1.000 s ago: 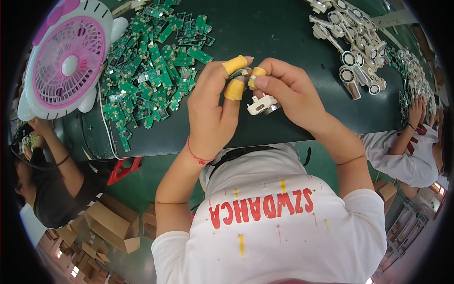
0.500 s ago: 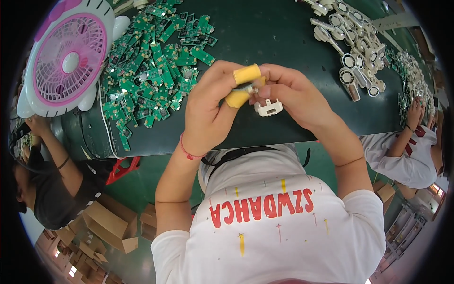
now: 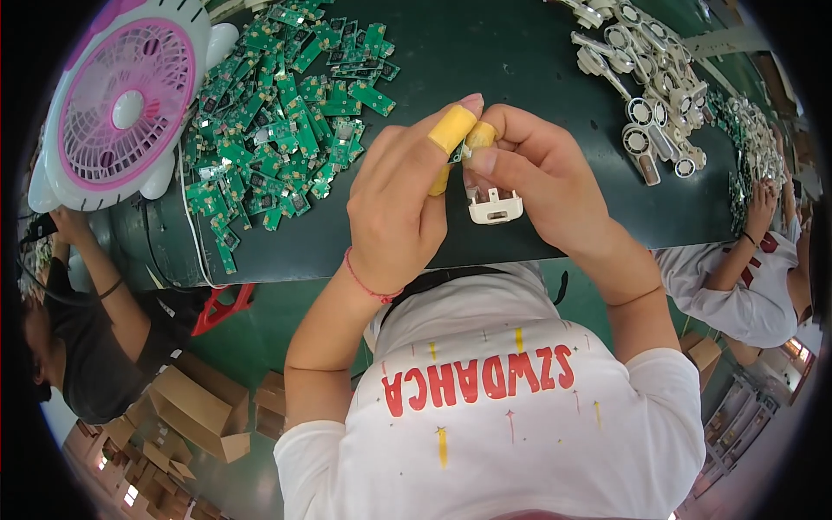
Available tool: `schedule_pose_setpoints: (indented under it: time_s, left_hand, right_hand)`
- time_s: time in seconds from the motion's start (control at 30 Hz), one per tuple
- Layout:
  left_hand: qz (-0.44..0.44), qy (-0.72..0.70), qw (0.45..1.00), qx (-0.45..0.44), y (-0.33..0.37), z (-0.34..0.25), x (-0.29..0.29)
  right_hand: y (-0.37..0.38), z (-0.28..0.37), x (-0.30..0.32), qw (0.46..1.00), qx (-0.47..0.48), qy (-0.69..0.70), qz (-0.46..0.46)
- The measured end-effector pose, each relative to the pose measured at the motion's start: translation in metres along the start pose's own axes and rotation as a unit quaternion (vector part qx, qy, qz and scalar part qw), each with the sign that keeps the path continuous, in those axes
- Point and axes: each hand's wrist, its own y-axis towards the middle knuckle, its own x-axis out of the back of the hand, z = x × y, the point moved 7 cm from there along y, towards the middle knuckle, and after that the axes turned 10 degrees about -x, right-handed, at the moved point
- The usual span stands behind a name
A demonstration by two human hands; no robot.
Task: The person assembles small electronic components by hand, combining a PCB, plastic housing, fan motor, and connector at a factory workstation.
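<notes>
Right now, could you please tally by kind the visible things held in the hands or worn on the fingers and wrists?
White part, in the right hand: 1
Green piece, mostly hidden, at the left hand: 1
Yellow wraps: 3
Red bracelet: 1
Total: 6

From my remote seat I see yellow finger wraps (image 3: 453,129), a small green piece (image 3: 457,154), a cream-white plastic part (image 3: 497,210), green circuit boards (image 3: 303,139), a dark green tabletop (image 3: 494,52), a pink-ringed white fan (image 3: 127,110), and a white shirt (image 3: 511,468) patterned with red lettering and yellow and pink streaks.
</notes>
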Motion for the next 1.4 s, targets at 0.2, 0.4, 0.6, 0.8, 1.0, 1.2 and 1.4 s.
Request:
schedule_pose_setpoints:
  time_s: [0.2, 0.4, 0.6, 0.8, 1.0, 1.2, 1.4]
  left_hand:
    - [0.011, -0.002, 1.000, -0.012, 0.004, 0.001, 0.002]
    - [0.030, -0.421, 0.816, 0.394, -0.038, 0.043, -0.030]
    - [0.032, -0.745, 0.493, 0.448, -0.064, 0.028, -0.069]
    - [-0.025, -0.759, 0.502, 0.413, -0.049, 0.033, -0.062]
    - [-0.114, -0.555, 0.730, 0.383, -0.031, 0.052, -0.031]
    - [-0.106, -0.356, 0.905, 0.206, -0.025, 0.044, -0.017]
    - [-0.138, -0.332, 0.906, 0.222, -0.023, 0.043, -0.013]
  right_hand:
    - [0.002, 0.006, -0.006, 0.999, 0.015, 0.041, 0.026]
    - [-0.011, 0.053, 0.000, 0.859, 0.363, -0.354, -0.074]
    - [-0.019, 0.048, -0.026, 0.696, 0.477, -0.535, 0.053]
    - [-0.023, 0.065, -0.026, 0.628, 0.478, -0.614, 0.016]
    - [-0.002, 0.061, 0.011, 0.752, 0.242, -0.610, -0.066]
    - [0.010, 0.014, 0.026, 0.987, -0.089, -0.130, 0.020]
    - [0.009, 0.006, 0.019, 0.994, 0.041, -0.089, -0.039]
